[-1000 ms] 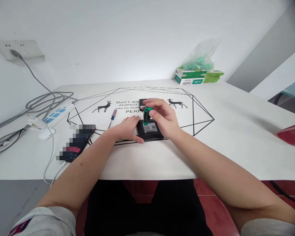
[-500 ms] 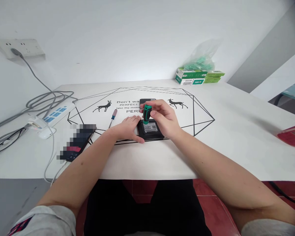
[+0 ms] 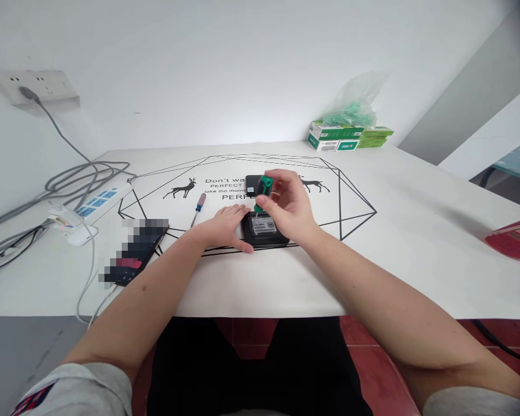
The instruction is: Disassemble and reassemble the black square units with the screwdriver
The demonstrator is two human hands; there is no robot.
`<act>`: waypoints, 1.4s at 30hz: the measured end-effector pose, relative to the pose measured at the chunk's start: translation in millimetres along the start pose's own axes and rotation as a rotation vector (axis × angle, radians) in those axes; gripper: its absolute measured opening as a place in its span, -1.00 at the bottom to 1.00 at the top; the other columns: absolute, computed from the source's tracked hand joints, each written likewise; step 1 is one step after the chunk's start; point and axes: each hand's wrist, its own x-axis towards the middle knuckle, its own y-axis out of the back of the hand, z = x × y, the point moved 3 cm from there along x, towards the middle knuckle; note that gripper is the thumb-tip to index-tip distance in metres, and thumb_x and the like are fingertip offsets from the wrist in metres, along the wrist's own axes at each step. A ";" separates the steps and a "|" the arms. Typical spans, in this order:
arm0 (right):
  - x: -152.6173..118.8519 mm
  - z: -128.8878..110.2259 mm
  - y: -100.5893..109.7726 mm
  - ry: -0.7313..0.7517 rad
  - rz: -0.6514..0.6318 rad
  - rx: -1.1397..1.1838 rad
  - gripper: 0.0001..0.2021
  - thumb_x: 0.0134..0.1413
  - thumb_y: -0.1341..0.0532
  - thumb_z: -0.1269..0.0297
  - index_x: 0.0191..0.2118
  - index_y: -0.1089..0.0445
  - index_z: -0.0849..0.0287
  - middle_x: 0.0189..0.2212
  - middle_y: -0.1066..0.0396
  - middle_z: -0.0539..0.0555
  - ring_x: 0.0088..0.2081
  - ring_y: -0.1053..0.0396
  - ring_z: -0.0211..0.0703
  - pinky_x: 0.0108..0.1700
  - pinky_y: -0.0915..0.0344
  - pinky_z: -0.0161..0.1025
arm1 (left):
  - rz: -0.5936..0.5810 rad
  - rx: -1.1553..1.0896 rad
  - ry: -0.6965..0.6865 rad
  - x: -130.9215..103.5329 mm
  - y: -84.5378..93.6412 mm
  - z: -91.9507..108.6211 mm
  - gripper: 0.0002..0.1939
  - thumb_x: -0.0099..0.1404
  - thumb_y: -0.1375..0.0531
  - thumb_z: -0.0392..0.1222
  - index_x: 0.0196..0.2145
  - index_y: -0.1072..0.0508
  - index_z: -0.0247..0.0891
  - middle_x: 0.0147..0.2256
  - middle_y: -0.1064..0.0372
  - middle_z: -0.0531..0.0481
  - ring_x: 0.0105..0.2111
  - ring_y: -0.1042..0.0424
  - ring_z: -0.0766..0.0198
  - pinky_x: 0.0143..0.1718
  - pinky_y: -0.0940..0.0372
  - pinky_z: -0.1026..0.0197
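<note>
A screwdriver (image 3: 264, 193) with a green and black handle is gripped by my right hand (image 3: 291, 207), its shaft slanting down to the left. The tip meets the upper left part of a flat black device (image 3: 266, 238) with a white label; exactly what it touches is too small to tell. My left hand (image 3: 225, 226) lies spread against the device's left edge, thumb along the near corner. Behind my right hand lies another black flat piece (image 3: 253, 186), partly covered. A second, thinner screwdriver (image 3: 201, 202) rests on the table to the left.
On the left are a phone (image 3: 143, 248) and a white power strip (image 3: 101, 199) with coiled grey cables (image 3: 86, 173). Green and white boxes (image 3: 335, 136) under a plastic bag (image 3: 355, 104) stand at the back. A red package (image 3: 513, 238) sits at the right edge.
The green screwdriver has gone from nearly upright to leaning, its handle shifted right and up and more shaft showing. My left hand and the device stay in place.
</note>
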 end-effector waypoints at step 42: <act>2.1 9.3 6.9 0.009 0.067 -0.160 -0.59 0.25 -0.41 0.14 0.17 -0.40 -0.08 0.03 -0.53 0.07 -0.11 -0.49 -0.05 -0.15 -0.54 -0.01 | -0.038 -0.023 -0.047 4.9 -8.1 15.5 0.26 0.04 -0.39 0.62 0.44 -0.23 -0.24 0.51 -0.10 -0.41 0.52 -0.03 -0.41 0.50 -0.01 -0.30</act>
